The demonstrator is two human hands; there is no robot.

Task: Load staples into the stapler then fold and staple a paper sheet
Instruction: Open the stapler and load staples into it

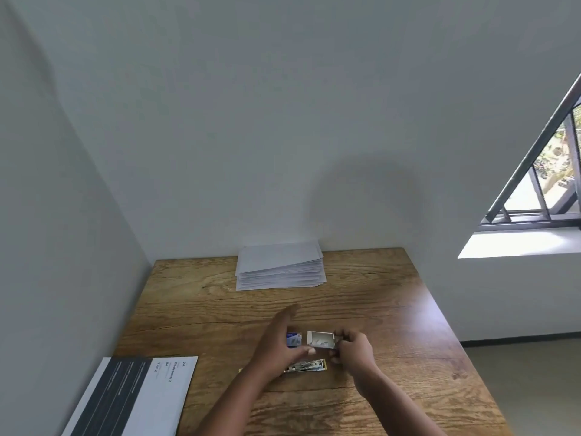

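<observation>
A yellow stapler [309, 365] lies open on the wooden table [393, 325], its metal staple channel showing. Just beyond it my right hand [353, 349] holds a small open staple-box tray [320, 338] by its right end. The blue box sleeve [294, 339] lies left of the tray, partly behind my left hand [279, 339]. That hand hovers with fingers spread, holding nothing. A stack of white paper sheets [279, 267] rests at the table's far edge against the wall.
A printed sheet with a dark panel and text [135, 394] lies at the table's near left corner. Grey walls [63, 215] close the left and back sides. A window [550, 171] is on the right, with floor beyond the table's right edge.
</observation>
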